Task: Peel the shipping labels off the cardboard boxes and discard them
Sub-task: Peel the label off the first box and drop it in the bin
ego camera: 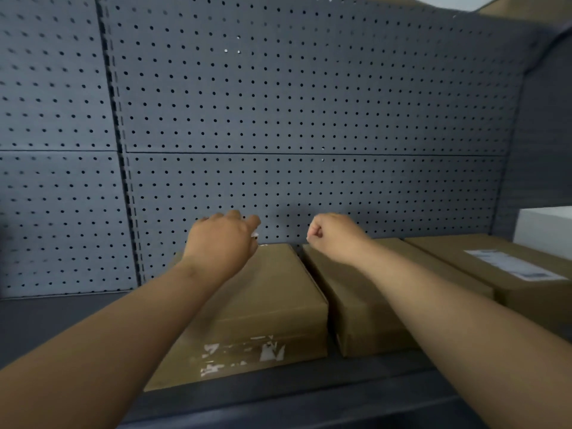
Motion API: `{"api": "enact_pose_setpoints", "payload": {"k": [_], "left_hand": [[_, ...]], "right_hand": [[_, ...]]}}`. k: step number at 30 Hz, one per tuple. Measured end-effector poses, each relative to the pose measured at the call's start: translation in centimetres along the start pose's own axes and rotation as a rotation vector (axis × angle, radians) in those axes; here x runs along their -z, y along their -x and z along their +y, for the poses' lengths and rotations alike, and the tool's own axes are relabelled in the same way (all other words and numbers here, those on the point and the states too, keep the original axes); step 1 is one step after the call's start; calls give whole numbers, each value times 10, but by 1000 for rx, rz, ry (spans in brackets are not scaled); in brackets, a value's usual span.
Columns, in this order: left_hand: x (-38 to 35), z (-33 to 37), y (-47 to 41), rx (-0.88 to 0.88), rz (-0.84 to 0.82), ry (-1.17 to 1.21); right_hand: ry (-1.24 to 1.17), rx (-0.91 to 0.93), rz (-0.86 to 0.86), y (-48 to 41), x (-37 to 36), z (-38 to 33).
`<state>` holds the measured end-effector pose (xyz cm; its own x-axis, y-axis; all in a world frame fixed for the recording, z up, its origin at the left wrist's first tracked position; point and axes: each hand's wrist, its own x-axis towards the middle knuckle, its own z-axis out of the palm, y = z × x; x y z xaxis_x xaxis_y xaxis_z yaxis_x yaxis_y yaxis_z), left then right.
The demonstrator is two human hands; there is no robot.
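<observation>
Our left grip [223, 239] hovers over the far end of the left box [272, 289], fingers curled, and looks to be pinching a small white scrap [254, 234] at its fingertips. Our right grip [329, 235] is clenched in a fist, grasping nothing we can see, just above the far end of the middle box [349, 311].

Well behind the left grip, toward us, torn white residue [244, 354] marks the left box where a label was stuck. The middle box shows no label on the faces we see. Right of the right grip, the right box [458, 252] carries a whole label [513, 264] flat on its top. All three boxes sit side by side on the shelf [62, 320].

We judge the step in hand to be discarding: the scrap is off the box and needs dropping somewhere, though no bin is in view. After that, the next move calls for shifting both grips right to the whole label, working a nail under one corner, and pulling low and slow so it lifts in one sheet instead of shredding.
</observation>
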<state>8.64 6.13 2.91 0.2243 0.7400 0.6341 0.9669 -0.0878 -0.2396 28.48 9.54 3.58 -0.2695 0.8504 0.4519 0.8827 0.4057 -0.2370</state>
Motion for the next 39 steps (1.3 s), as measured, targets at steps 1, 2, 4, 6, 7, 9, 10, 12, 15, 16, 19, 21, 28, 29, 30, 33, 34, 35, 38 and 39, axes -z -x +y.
{"api": "enact_pose_setpoints", "payload": {"k": [1,2,4,6,7,9,10,12,15,16,19,21,28,29,30,33,34,35,38,39], "left_hand": [[1,12,-6,-18,10,22],[2,26,-13,-37,19,40],[3,55,-27,-78,35,65],[5,88,-42,-104,41,88],[6,105,-50,-114,41,99],[8,141,-63,-137,44,127],[9,160,-70,-147,41,147],[12,201,-84,-161,23,200],[16,268,-109,-182,-6,285],[17,290,-117,-181,-16,316],[20,357,-138,-157,-41,407],[21,398,-150,-165,-49,477],[29,516,-178,-174,-56,602],[31,529,-182,-174,-81,604],[33,540,-187,-174,-106,598],[39,569,-204,-182,-149,602],[41,579,-210,-192,-153,623],[44,588,-217,-211,-148,658],[50,617,-239,-264,-132,764],[50,623,-243,-263,-143,785]], "right_hand": [[9,-6,15,3,6,9],[16,-10,25,5,12,19],[23,-16,42,11,26,41],[34,-31,61,18,42,66],[48,-37,71,22,50,80],[73,-45,77,31,66,111],[78,-49,76,37,75,128],[72,-59,84,48,93,166],[68,-94,106,66,124,226],[68,-98,106,71,134,245],[90,-103,101,86,167,303],[87,-107,110,95,185,343],[132,-163,146,122,226,454],[127,-179,152,125,230,466],[123,-195,159,127,233,478],[122,-240,180,131,243,510],[114,-260,198,132,245,519],[101,-281,219,132,247,528],[74,-361,256,135,255,554],[64,-382,263,135,255,558]]}}
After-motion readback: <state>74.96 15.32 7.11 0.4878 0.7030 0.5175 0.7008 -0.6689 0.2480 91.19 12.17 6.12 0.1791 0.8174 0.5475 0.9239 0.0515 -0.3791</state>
